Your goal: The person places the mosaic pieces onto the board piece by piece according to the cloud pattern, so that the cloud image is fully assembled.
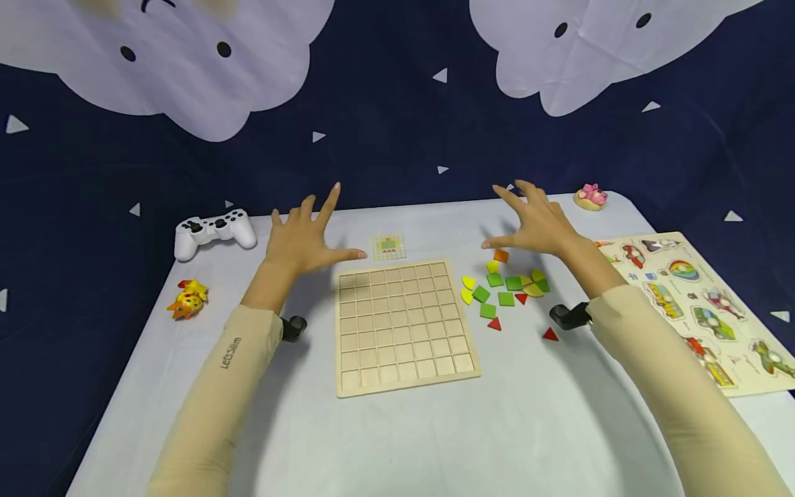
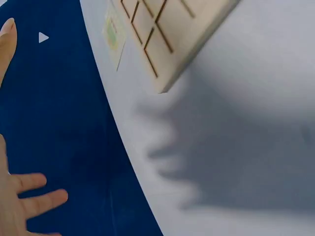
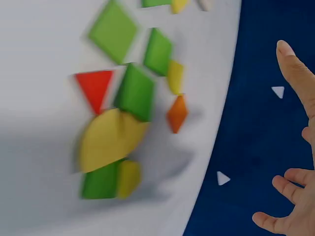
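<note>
My left hand (image 1: 301,241) hovers with spread fingers over the table's back left, beside the wooden grid board (image 1: 404,324). Its thumb points toward a small pattern card (image 1: 388,246) behind the board. My right hand (image 1: 537,224) is raised too, fingers apart and holding nothing, above the back right. Below it lie loose pieces: green squares (image 1: 506,299), yellow rounded pieces (image 1: 468,296), red triangles (image 1: 550,334) and an orange square (image 1: 501,256). In the right wrist view, a yellow piece (image 3: 101,140) overlaps green ones.
A white game controller (image 1: 214,232) and a yellow-orange toy figure (image 1: 188,299) sit at the left. On the right lies a picture puzzle board (image 1: 702,310), partly behind my right forearm. A pink-topped trinket (image 1: 591,197) stands at the back right edge, before a dark blue curtain (image 1: 385,138).
</note>
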Tool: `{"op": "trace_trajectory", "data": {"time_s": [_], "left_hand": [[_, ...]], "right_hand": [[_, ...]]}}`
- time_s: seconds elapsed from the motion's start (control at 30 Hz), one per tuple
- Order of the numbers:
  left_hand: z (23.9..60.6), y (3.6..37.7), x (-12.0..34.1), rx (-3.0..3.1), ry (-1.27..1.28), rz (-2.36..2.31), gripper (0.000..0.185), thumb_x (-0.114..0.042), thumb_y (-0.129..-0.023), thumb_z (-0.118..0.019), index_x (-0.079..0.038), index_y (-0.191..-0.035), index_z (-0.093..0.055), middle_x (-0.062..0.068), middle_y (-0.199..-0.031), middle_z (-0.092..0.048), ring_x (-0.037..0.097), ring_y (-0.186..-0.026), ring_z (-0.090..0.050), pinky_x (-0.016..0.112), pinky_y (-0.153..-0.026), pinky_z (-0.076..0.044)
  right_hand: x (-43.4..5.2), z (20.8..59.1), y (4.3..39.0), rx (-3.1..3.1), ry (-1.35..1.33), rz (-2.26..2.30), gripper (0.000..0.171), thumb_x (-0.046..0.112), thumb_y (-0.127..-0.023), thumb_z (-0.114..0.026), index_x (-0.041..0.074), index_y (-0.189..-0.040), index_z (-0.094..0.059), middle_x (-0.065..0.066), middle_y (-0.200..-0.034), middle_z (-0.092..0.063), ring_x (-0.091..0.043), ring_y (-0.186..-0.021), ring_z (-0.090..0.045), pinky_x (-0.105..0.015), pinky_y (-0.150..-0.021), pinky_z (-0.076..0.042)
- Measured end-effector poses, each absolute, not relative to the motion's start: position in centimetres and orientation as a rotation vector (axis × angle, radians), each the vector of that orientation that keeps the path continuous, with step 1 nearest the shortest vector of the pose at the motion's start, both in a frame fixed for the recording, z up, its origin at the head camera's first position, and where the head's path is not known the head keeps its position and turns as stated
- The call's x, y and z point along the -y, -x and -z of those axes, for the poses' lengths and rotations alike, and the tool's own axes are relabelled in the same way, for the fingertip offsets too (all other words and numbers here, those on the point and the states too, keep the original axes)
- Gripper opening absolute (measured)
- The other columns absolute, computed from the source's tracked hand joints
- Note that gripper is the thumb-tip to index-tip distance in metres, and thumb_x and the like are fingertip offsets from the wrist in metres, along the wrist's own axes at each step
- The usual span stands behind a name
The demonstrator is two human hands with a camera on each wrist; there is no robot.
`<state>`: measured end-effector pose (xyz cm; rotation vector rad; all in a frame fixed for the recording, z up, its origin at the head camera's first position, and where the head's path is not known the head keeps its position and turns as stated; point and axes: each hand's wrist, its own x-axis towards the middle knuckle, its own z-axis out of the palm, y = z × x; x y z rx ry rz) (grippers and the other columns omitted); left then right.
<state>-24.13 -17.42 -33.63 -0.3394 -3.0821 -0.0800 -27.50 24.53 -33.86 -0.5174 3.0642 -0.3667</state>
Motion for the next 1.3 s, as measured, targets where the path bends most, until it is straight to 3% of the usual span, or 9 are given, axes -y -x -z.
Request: {"op": "trace_trajectory", "data": {"time_s": [0.17,0.4,0.7,0.87,1.1,1.3], "left_hand": [[34.2,22.7,18.2,3.008,0.429,0.012,0.121,-0.099,-0.064,-0.042,-0.042,-0.155,0.016,0.016,-0.139,-0.049,0.039,-0.115,-0.056,0.061,-0.095,-0.039],[36.0,20.3,18.9,3.027,0.538,0.239,0.120,-0.093,-0.068,-0.051,-0.038,-0.158,0.006,0.013,-0.117,-0.057,0.028,-0.085,-0.058,0.046,-0.074,-0.046],[38.5,17.7,19.7,3.102,0.558,0.775,0.116,-0.079,-0.069,-0.069,-0.050,-0.155,0.004,0.003,-0.108,-0.052,0.019,-0.083,-0.055,0.036,-0.066,-0.044],[39.5,16.9,19.9,3.116,0.563,0.932,0.115,-0.070,-0.071,-0.075,-0.047,-0.156,-0.001,0.001,-0.106,-0.050,0.018,-0.079,-0.050,0.034,-0.064,-0.041],[40.9,16.5,20.2,3.097,0.626,1.053,0.116,-0.058,-0.070,-0.084,-0.036,-0.160,-0.014,0.003,-0.100,-0.049,0.018,-0.077,-0.046,0.032,-0.067,-0.039],[41.9,15.7,21.2,3.094,0.608,1.120,0.112,-0.051,-0.069,-0.087,-0.029,-0.159,-0.022,0.005,-0.097,-0.047,0.018,-0.077,-0.041,0.031,-0.067,-0.036]], "right_hand": [[-25.5,35.4,26.5,-3.074,0.572,0.343,0.103,0.065,-0.074,-0.076,0.020,-0.156,-0.033,-0.026,-0.153,-0.029,-0.047,-0.136,-0.033,-0.070,-0.097,-0.035],[-27.2,37.6,25.4,-3.063,0.609,0.416,0.090,0.055,-0.074,-0.082,0.010,-0.146,-0.050,-0.023,-0.138,-0.046,-0.040,-0.125,-0.045,-0.065,-0.094,-0.042],[-27.7,38.5,24.7,-3.010,0.524,0.484,0.081,0.051,-0.078,-0.080,0.008,-0.142,-0.055,-0.020,-0.125,-0.053,-0.034,-0.108,-0.053,-0.054,-0.083,-0.048],[-28.0,38.8,24.6,-3.023,0.529,0.491,0.075,0.047,-0.079,-0.081,0.007,-0.139,-0.058,-0.019,-0.118,-0.057,-0.030,-0.097,-0.055,-0.046,-0.073,-0.048],[-28.3,38.9,24.5,-3.009,0.508,0.526,0.068,0.042,-0.083,-0.078,0.006,-0.137,-0.059,-0.018,-0.113,-0.059,-0.029,-0.096,-0.058,-0.046,-0.073,-0.048],[-27.8,39.6,25.2,-2.992,0.489,0.563,0.059,0.036,-0.085,-0.077,0.005,-0.133,-0.063,-0.016,-0.105,-0.060,-0.026,-0.086,-0.054,-0.038,-0.069,-0.044]]}}
